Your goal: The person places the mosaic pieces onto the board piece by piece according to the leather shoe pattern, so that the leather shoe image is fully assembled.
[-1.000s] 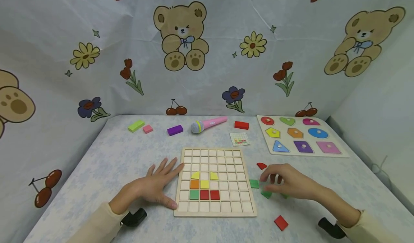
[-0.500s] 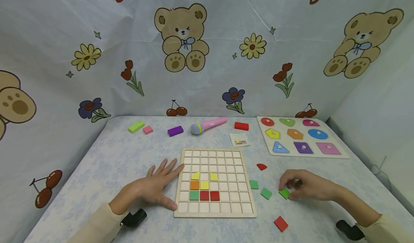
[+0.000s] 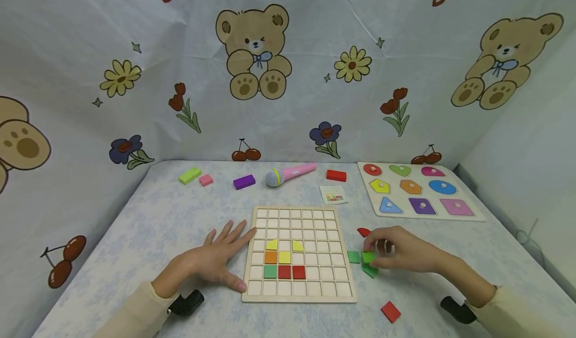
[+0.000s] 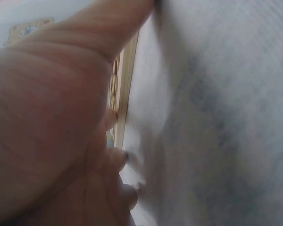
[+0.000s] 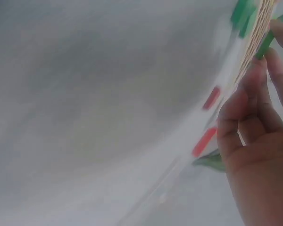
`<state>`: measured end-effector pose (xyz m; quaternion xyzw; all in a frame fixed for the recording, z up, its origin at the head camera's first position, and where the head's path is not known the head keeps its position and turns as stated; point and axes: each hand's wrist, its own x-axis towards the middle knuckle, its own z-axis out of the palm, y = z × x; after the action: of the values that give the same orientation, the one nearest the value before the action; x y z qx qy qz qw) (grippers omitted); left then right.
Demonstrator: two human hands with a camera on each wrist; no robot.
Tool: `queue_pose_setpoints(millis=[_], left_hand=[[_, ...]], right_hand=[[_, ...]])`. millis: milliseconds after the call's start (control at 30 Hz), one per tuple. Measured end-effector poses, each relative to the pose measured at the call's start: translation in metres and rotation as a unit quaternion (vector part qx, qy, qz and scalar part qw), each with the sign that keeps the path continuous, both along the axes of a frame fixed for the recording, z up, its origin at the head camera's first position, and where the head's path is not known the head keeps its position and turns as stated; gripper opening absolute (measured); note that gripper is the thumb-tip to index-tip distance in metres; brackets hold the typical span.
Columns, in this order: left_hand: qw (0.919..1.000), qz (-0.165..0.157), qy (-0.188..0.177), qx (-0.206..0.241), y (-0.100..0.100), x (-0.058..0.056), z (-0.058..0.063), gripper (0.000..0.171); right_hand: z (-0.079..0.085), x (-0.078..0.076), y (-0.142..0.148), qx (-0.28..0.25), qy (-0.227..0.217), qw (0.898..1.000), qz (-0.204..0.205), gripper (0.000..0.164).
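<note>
My right hand (image 3: pixel 402 249) pinches a bright green square tile (image 3: pixel 368 257) between thumb and fingers, right of the wooden grid board (image 3: pixel 318 298). In the right wrist view the held tile (image 5: pixel 265 45) shows edge-on at the fingertips. Below it in the head view lies a darker green tile (image 3: pixel 370 271), partly covered. Another green tile (image 3: pixel 353 257) lies by the board's right edge. My left hand (image 3: pixel 220 255) rests with spread fingers along the board's left edge, thumb at the lower corner. Yellow, orange, green and red tiles sit in the board's cells.
A red quarter-round piece (image 3: pixel 363 232) and a red square tile (image 3: pixel 390 311) lie near the right hand. Behind the board are a pattern card (image 3: pixel 333 194), a toy microphone (image 3: pixel 290 173), several coloured blocks and a shape puzzle board (image 3: pixel 423 193).
The right hand moved right to the bright green tile, took hold of it, and brought it back left over the darker green tile. The left hand has stayed put.
</note>
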<state>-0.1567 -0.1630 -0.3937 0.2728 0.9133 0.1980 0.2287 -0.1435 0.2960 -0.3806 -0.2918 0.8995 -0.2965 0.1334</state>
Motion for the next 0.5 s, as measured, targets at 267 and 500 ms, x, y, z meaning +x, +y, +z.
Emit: queue_pose_setpoints(millis=[267,500], left_hand=[[1.0,-0.001,-0.002,-0.003,-0.001,-0.001,-0.002,0.123],[1.0,-0.002,0.005,0.003,-0.001,0.0,-0.003,0.123]], right_hand=[[-0.002,-0.007,-0.063,-0.006,-0.017,0.999,0.047,0.018],[-0.004,-0.005,-0.105,0.005,-0.025,0.995,0.095,0.014]])
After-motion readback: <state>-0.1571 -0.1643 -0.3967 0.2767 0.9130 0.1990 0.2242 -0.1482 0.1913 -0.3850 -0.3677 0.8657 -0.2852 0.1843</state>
